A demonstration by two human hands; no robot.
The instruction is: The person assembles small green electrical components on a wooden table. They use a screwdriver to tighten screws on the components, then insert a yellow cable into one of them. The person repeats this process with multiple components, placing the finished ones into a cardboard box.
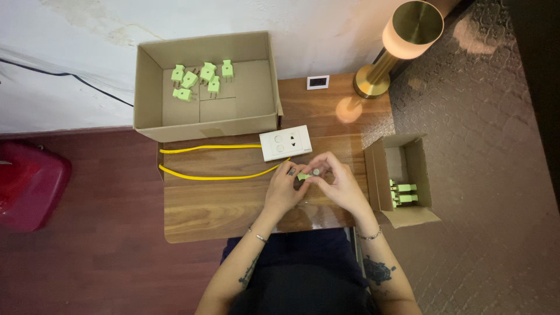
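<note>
Both hands (315, 184) pinching green plug (304, 176), lengthwise left-right

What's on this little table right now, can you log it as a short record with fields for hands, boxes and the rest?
left hand: pinching the green plug together with the right hand
big box: six green plugs lying loose in it
small box: more green plugs, stacked near its lower end
socket plate: white, lying just above the hands
yellow cable: looped left of the plate
lamp: lit, back right corner
</note>
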